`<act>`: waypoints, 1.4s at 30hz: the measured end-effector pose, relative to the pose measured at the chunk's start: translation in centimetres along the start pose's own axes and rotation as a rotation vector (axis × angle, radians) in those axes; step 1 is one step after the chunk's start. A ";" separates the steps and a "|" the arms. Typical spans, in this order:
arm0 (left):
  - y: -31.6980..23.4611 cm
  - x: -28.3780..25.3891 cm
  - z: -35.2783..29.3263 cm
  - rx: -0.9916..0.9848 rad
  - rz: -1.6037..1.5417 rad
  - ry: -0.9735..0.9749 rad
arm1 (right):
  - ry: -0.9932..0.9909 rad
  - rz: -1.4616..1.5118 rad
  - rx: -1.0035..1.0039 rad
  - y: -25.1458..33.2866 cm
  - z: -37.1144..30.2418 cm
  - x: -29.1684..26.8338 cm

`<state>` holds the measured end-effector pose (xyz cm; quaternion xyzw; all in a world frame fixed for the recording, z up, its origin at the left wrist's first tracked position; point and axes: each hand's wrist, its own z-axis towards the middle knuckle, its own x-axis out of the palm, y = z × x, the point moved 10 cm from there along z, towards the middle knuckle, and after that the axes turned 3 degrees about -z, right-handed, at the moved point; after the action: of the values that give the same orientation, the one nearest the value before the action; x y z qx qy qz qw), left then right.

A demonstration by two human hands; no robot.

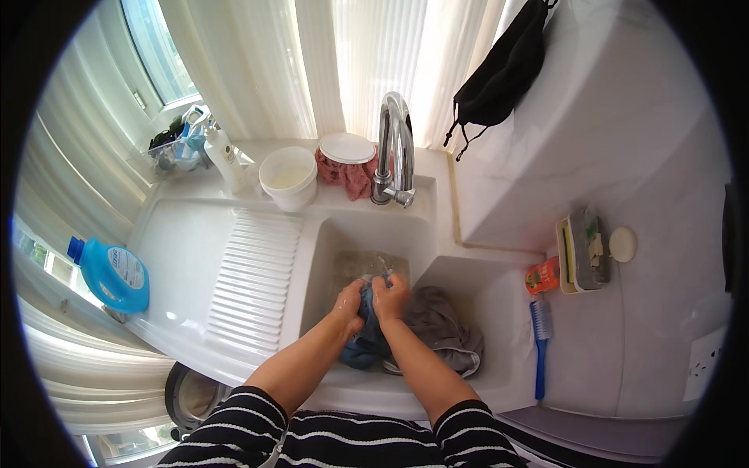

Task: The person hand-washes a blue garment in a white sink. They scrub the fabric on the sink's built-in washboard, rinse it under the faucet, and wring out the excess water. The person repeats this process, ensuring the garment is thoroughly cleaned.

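Observation:
Both my arms reach down into a white sink [445,269]. Side by side over its water, my left hand [349,303] and my right hand [392,296] are closed on a wet blue cloth [365,349], whose lower part hangs toward the near side of the basin. What kind of garment it is cannot be made out. Cloudy water [355,264] lies in the basin beyond my hands. Partly behind my right forearm rests a bunched grey garment [445,331] with a light edging.
A ribbed washboard [257,273] adjoins the sink on the left, with a blue detergent bottle [117,277] farther left. Behind stand a white bucket [289,179], a pump bottle [225,160] and a chrome faucet [396,148]. At right are a blue brush [540,343] and a soap caddy [581,253].

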<state>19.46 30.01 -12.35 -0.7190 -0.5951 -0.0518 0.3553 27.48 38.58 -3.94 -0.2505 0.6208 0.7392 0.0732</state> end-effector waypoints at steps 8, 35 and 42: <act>-1.3 -0.6 -0.7 0.149 0.077 0.185 | 0.145 0.060 -0.287 4.7 -3.3 1.5; -7.9 -1.3 8.4 0.738 1.422 -0.316 | 0.444 -0.686 -0.129 -9.4 5.8 8.2; -0.8 -4.9 10.4 0.157 0.237 -0.046 | 0.539 -0.171 0.103 -6.8 1.9 8.0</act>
<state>13.70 32.02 -22.18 -0.7551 -0.5164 0.0538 0.4002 22.92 40.28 -13.44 -0.4853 0.6312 0.6047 -0.0199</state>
